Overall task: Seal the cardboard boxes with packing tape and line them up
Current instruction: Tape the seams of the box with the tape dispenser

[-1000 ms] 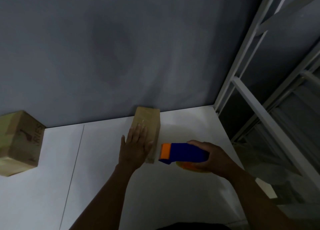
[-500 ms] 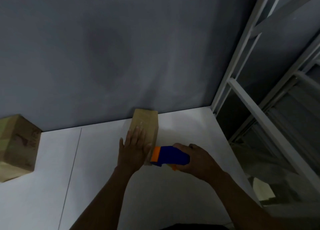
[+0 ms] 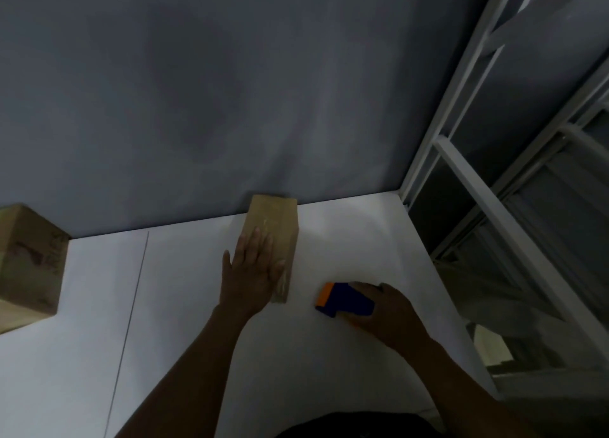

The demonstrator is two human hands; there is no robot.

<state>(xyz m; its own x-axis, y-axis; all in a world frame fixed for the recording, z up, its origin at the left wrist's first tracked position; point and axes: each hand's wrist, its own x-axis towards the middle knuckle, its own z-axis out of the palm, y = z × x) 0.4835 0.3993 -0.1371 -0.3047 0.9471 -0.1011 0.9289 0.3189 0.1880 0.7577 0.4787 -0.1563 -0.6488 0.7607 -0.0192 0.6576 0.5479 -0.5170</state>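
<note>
Head view, nearest first: both forearms reach out over the white counter (image 3: pixel 197 355). The right grip (image 3: pixel 392 315) is curled round a blue dispenser (image 3: pixel 346 301) with an orange nose. It is low over the counter, just right of the box and apart from it; whether it rests on the surface I cannot tell. The left grip (image 3: pixel 250 273) lies spread, fingers straight, pressing on the top of a small box (image 3: pixel 276 220), whose far end is at the wall (image 3: pixel 230 91). A faint sheen along the box top and down its near end suggests tape already laid, though the dim light leaves that unsure.

The step in hand looks like rubbing the strip down. To do it well, the flat palm should sweep from the middle of the top out to both ends, then fold over the near edge so the tail bonds to the end face. Steady downward weight matters, since a light box slides easily on this smooth counter. The dispenser is best kept clear so its blade does not snag the strip.

Well to the left a larger second box (image 3: pixel 29 266) stands by the same wall, and lining up probably means sliding the small one towards it. A white rack (image 3: pixel 468 187) rises at the far right.
</note>
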